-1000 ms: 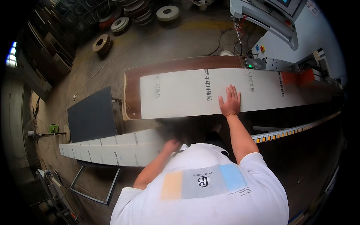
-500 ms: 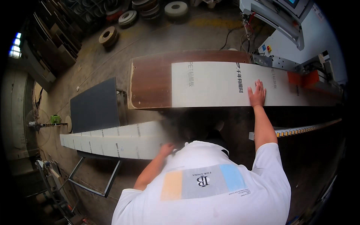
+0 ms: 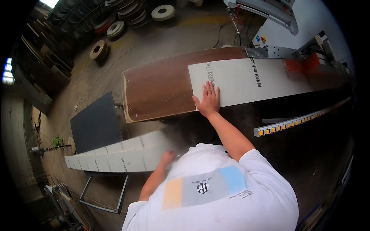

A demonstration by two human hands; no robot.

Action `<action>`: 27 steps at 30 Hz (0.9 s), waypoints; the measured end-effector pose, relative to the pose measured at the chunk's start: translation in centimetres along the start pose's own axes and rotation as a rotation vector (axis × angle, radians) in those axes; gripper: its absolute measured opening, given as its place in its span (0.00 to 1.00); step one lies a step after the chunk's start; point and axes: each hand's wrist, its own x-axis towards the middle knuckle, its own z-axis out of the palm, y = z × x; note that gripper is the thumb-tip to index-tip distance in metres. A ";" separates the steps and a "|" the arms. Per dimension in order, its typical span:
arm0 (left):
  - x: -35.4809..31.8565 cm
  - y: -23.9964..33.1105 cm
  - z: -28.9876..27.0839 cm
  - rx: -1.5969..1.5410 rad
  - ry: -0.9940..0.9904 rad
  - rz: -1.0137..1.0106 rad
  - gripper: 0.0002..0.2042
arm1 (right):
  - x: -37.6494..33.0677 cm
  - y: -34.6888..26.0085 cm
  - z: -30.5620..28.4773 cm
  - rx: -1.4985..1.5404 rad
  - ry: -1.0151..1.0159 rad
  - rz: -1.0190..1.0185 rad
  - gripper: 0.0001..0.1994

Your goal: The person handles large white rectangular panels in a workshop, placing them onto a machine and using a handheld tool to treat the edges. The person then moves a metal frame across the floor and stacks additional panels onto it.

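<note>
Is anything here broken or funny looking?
The brown board looks a bit rough: its left edge is pale and ragged near the corners, as if chipped. The white sheet covers only its right part.

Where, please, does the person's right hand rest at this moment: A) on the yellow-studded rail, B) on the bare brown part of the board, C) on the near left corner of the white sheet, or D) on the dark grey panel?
C: the right hand lies flat on the white sheet, at its near left corner.

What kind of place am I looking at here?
Likely a woodworking or panel-processing shop: a long brown board on a machine, rolls of banding on the concrete floor, a roller rail.
</note>
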 end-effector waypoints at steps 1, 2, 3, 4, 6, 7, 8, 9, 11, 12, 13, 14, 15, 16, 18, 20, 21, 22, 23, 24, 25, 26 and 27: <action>0.2 1.2 -0.4 -0.020 -0.024 0.007 0.22 | 0.2 0.5 -0.2 0.013 0.009 0.013 0.42; 0.7 2.0 -0.2 -0.050 -0.024 -0.006 0.22 | 0.2 1.3 -0.6 -0.017 0.066 -0.021 0.38; 1.1 2.7 -0.2 -0.080 -0.026 -0.019 0.22 | 0.3 2.2 -1.0 -0.013 0.078 -0.022 0.38; 1.5 3.5 -0.1 -0.109 -0.028 -0.034 0.22 | 0.5 3.2 -1.5 -0.009 0.088 -0.024 0.38; 3.9 1.8 1.5 -0.083 -0.021 0.003 0.22 | 0.3 4.9 -2.4 0.007 0.129 -0.033 0.37; 5.2 1.5 2.0 -0.072 -0.009 0.024 0.22 | 0.2 5.8 -2.7 0.006 0.119 -0.027 0.37; 6.0 2.3 1.5 -0.054 -0.047 0.005 0.24 | 0.5 6.6 -3.1 0.006 0.118 -0.025 0.37; 6.5 3.2 1.4 -0.006 -0.041 0.019 0.24 | 0.8 7.5 -3.5 0.006 0.116 -0.023 0.37; 7.3 4.9 1.2 0.089 -0.025 0.047 0.25 | 0.9 9.2 -4.3 0.013 0.123 -0.021 0.36; 7.2 6.6 0.6 0.120 -0.014 0.063 0.25 | 0.9 10.2 -4.6 0.015 0.131 -0.015 0.36; 6.6 8.2 0.2 0.150 -0.003 0.079 0.25 | 1.0 11.3 -4.9 0.008 0.135 -0.013 0.36; 6.5 9.9 -0.5 0.186 0.007 0.096 0.25 | 1.0 12.2 -5.3 0.003 0.140 -0.005 0.36; 7.1 10.0 -0.4 0.194 0.013 0.115 0.25 | 1.1 13.1 -5.6 0.003 0.145 -0.004 0.35; 7.3 9.8 0.0 0.202 0.018 0.134 0.25 | 1.0 14.0 -6.0 0.010 0.146 0.001 0.35; 8.0 9.5 0.4 0.282 -0.006 0.183 0.24 | 1.1 15.7 -6.6 0.025 0.155 0.014 0.35; 7.6 11.1 0.8 0.260 0.001 0.224 0.24 | 1.4 17.7 -7.2 0.040 0.175 -0.003 0.35; 6.9 12.1 1.1 0.250 -0.001 0.240 0.24 | 1.3 18.7 -7.5 0.049 0.180 -0.008 0.35; 6.5 13.2 1.3 0.230 -0.035 0.192 0.23 | 1.3 19.7 -7.8 0.050 0.175 0.001 0.35; 6.8 13.2 1.3 0.227 -0.044 0.196 0.23 | 1.3 20.6 -8.2 0.053 0.173 0.010 0.34; 7.5 12.3 1.6 0.223 -0.052 0.200 0.24 | 1.4 21.4 -8.6 0.057 0.171 0.018 0.34; 8.2 11.7 2.1 0.215 -0.058 0.206 0.24 | 1.5 22.4 -9.1 0.060 0.174 0.024 0.34; 8.5 11.6 2.6 0.211 -0.038 0.206 0.25 | 1.5 23.4 -9.4 0.063 0.176 0.029 0.34; 8.5 11.8 3.1 0.206 -0.017 0.205 0.25 | 1.5 24.3 -9.8 0.069 0.177 0.033 0.34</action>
